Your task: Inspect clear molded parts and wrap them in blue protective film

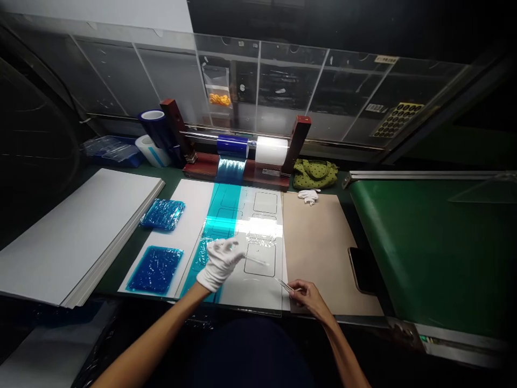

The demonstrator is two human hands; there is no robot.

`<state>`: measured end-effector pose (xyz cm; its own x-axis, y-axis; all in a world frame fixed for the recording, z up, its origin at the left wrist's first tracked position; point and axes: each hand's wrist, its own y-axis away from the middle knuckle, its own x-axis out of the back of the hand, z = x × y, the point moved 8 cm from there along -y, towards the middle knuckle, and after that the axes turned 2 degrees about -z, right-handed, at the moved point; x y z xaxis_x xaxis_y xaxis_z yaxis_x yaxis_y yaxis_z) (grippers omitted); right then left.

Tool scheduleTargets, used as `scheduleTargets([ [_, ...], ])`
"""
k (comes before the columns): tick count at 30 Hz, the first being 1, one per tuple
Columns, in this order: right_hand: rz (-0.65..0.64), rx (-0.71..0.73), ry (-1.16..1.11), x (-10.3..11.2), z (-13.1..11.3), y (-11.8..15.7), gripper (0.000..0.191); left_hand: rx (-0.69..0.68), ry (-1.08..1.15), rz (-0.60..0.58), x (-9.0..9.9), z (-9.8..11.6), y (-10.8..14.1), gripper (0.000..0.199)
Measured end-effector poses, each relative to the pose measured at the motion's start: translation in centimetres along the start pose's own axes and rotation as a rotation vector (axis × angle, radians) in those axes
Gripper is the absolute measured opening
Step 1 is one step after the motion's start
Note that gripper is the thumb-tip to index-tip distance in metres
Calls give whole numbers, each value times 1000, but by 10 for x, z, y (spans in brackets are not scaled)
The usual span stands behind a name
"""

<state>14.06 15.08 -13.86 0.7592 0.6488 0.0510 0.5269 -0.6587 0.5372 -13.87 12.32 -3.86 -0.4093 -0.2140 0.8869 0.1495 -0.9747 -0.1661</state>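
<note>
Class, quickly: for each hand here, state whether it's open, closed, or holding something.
Left hand: white-gloved, half-curled; any hold cannot be told.
Right hand: closed, holding tweezers.

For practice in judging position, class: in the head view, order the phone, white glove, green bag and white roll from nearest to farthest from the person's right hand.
From the right hand:
1. phone, off to the hand's right
2. white glove, straight ahead
3. green bag, just beyond the glove
4. white roll, farthest, ahead and left
</note>
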Motion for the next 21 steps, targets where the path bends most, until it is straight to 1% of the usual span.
scheduleTargets([
  [2,13,3,-20,5,1,4,45,-7,-18,-32,27,-17,-26,19],
  [5,18,-9,-42,7,6,7,44,18,-49,-82,65,-56,-67,26],
  [6,19,-16,-50,6,8,8,44,26,-60,-104,74,-70,-80,28],
  [8,17,-28,-57,3,13,10,42,33,-80,-160,83,-95,-102,30],
  [10,7,-34,-58,-1,17,11,41,34,-101,-214,83,-113,-118,32],
  [12,-3,-55,-55,-4,21,13,41,34,-120,-268,76,-125,-128,35],
  [17,18,-118,-49,-1,32,19,42,48,-151,-405,46,-137,-137,37],
  [21,35,-138,-42,2,34,22,44,82,-169,-467,30,-143,-140,35],
])
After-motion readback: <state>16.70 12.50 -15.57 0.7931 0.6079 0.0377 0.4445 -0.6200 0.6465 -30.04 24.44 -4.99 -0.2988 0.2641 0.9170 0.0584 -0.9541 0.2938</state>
